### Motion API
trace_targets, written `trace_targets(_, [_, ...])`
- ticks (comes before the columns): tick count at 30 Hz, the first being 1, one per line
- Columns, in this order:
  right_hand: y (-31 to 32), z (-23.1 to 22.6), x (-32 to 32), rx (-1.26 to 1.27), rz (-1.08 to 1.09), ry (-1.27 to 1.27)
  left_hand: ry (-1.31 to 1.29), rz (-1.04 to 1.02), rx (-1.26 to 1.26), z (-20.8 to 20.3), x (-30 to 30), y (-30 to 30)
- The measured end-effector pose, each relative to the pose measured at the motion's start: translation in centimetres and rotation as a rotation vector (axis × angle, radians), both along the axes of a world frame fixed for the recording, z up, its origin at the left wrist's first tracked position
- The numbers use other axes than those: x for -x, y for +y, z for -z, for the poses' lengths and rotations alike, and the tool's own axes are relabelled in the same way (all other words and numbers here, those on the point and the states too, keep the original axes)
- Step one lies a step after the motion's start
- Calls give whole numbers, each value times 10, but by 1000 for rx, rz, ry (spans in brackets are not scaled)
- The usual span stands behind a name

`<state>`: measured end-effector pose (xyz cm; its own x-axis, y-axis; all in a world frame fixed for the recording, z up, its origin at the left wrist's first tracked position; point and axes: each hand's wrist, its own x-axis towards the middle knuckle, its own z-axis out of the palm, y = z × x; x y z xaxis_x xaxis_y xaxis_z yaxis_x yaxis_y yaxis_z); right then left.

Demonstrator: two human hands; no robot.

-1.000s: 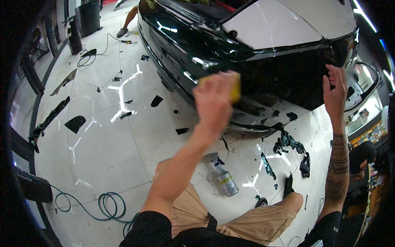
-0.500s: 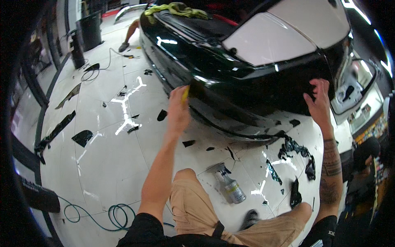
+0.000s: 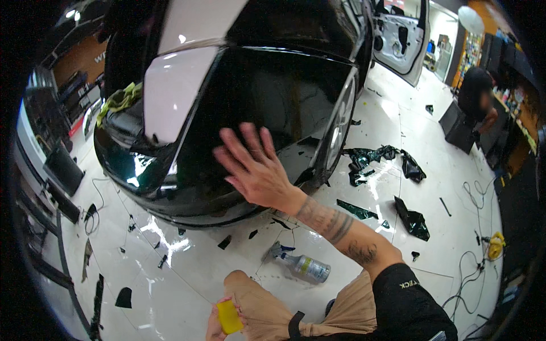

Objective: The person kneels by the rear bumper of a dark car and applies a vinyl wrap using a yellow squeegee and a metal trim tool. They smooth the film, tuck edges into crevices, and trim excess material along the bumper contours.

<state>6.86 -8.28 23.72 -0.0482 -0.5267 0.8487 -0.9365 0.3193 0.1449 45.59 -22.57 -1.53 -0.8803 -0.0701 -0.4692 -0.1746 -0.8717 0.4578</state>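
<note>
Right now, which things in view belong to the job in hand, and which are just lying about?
Likely in use:
yellow block, in the left hand
dark car panel, right hand over it
perhaps the spray bottle on the floor

Apparently just lying about:
dark scraps, scattered on the floor
cables, off to the right

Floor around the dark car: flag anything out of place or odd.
Dark glossy scraps lie strewn over the white tiled floor, with a larger crumpled piece right of the spray bottle and a tangled clump beside the dark car. Ragged and loose underfoot, they look more like litter than anything set down deliberately.
</note>
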Motion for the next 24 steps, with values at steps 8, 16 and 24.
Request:
trace_targets(8, [-23,-40,48,185,-85,163,-82,313,525,-65,87,56])
trace_targets(16, [50,34,98,139,-62,152,-404,-77,436,-125,9,103])
trace_targets(24, [150,68,214,360,181,-319,-704,-409,532,-99,-29,141])
